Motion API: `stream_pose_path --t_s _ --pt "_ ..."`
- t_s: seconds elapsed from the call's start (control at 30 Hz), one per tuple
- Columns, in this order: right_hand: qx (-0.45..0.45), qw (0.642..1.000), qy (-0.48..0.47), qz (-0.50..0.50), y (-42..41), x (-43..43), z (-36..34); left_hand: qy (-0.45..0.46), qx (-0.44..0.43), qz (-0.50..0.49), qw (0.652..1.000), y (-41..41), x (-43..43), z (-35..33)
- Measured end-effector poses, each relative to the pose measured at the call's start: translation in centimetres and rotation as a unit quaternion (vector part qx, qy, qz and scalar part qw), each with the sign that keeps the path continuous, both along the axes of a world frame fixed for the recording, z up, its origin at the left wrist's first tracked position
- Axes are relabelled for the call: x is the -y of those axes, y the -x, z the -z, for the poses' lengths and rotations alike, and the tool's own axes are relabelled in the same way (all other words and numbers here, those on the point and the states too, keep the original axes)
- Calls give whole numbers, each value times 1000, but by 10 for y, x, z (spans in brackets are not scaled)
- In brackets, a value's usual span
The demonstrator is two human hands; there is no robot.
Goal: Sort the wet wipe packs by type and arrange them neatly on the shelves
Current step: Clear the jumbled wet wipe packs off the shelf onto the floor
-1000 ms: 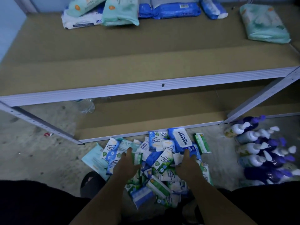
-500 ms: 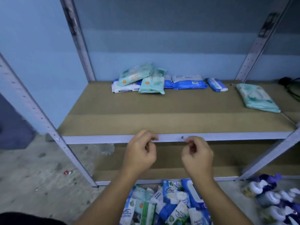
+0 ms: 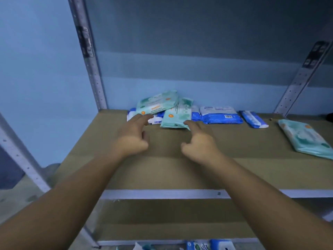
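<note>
Head view: left hand (image 3: 132, 139) and right hand (image 3: 200, 144), released and empty, have been raised from the floor pile (image 3: 221, 245) toward teal packs (image 3: 177, 114) on the shelf (image 3: 234, 170), for sorting.

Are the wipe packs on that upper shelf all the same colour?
No: the shelf holds at least one teal pack and one blue pack, plainly different in colour.
</note>
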State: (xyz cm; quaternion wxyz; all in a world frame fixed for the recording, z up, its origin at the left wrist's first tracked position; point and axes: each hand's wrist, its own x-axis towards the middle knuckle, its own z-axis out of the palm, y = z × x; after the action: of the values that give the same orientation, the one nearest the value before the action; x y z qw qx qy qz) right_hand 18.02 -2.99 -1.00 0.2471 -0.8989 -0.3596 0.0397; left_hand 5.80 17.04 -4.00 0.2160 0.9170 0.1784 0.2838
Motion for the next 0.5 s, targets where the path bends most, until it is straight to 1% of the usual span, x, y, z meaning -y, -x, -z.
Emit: stream_pose_path --t_s 0.07,0.13,0.17,0.23,0.3,0.33,0.4,0.5 --pt "35 998 54 -1 -10 -24 -5 -16 -16 1 1000 -20 -15 -3" --pt "70 995 75 -18 -18 -45 -7 -50 -25 0 998 -41 -32 -8" --pt "69 993 85 -30 -23 -54 -7 -53 -37 -7 998 -52 -40 -11" --pt "47 991 119 -50 -36 -69 -2 -18 -73 -23 997 -72 -54 -23" --pt "60 985 152 -50 -48 -75 6 5 -116 -21 993 -90 -67 -32" --pt "80 985 149 -40 -53 -76 11 -1 -137 -11 991 -97 -72 -37" --pt "111 987 114 -7 -63 -74 18 -8 -181 6 983 -111 -80 -45" --pt "118 987 95 46 -80 -68 20 1 -252 12 968 -129 -85 -49"
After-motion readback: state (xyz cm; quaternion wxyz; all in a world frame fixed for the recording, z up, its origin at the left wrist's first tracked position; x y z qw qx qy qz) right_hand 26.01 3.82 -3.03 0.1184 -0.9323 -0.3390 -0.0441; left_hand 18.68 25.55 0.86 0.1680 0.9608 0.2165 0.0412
